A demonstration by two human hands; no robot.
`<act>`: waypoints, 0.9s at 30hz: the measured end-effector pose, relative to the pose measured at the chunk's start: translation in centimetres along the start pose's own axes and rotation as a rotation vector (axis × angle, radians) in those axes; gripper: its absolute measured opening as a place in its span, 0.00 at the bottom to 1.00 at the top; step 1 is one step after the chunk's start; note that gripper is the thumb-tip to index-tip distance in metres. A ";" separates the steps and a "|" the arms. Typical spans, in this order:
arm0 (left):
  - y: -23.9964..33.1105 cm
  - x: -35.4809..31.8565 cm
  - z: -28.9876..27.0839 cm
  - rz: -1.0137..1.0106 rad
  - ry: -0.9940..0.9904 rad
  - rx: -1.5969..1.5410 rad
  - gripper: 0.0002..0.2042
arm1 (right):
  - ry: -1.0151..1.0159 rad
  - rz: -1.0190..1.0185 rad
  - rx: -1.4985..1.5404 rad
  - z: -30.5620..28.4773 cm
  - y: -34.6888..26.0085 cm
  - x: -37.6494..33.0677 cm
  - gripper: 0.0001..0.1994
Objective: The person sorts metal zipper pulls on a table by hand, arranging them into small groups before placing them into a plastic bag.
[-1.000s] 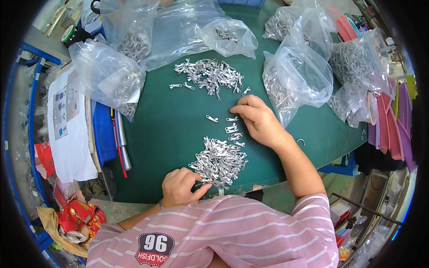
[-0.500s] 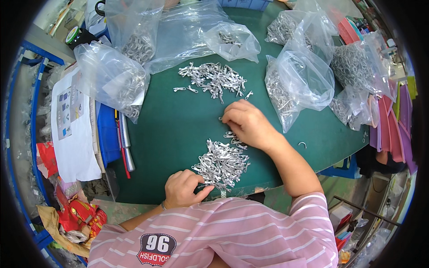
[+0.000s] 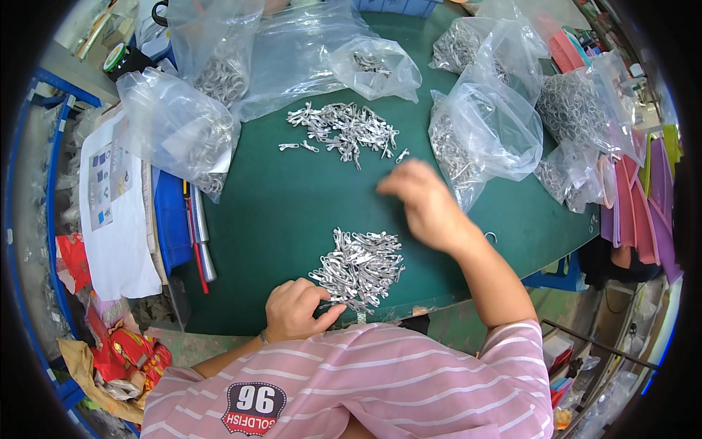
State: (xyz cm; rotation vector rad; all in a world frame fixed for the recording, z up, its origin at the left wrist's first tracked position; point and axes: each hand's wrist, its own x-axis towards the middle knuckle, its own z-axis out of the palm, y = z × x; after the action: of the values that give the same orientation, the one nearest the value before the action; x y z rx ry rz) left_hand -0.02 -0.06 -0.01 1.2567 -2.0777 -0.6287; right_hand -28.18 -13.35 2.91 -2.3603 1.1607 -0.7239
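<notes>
On the green tabletop [image 3: 285, 212] lies a near pile of small silver metal pieces [image 3: 362, 271], elongated with looped ends, like clasps or zipper pulls. My left hand [image 3: 296, 311] rests at the left edge of this pile, thumb and forefinger apart, the thumb tip by the lowest pieces. Over bare tabletop to the upper right of it is my right hand [image 3: 428, 205]. Motion smears its fingers, so whether it holds anything cannot be made out. Farther off sits a second pile of similar silver pieces [image 3: 344, 128], with a few strays at its left and a single piece [image 3: 402, 156] at its right.
Clear plastic bags of metal rings [image 3: 208, 146] stand at the left, beside a blue tray [image 3: 172, 219] and a red pen [image 3: 199, 256]. More bags of metal parts [image 3: 457, 146] line the right. A loose metal ring [image 3: 491, 237] lies near my right forearm.
My right hand has drawn away from the near pile toward the right. Pieces that lay loosely at that pile's top are no longer apart from it. My left hand has stayed put.
</notes>
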 end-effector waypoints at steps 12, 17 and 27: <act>0.1 -0.1 0.0 -0.026 -0.009 0.006 0.15 | 0.251 0.216 0.061 3.4 0.8 3.8 0.22; 0.1 0.0 -0.1 -0.001 -0.015 0.012 0.15 | 0.059 0.077 0.144 2.5 -0.3 2.9 0.21; 0.1 0.1 -0.2 -0.007 -0.014 0.000 0.15 | 0.019 0.048 0.042 0.8 -0.4 0.5 0.14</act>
State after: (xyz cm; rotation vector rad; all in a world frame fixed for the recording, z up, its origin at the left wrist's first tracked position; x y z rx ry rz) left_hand -0.01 -0.11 0.18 1.2638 -2.0851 -0.6425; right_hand -27.21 -13.41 2.60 -2.2874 1.1945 -0.7489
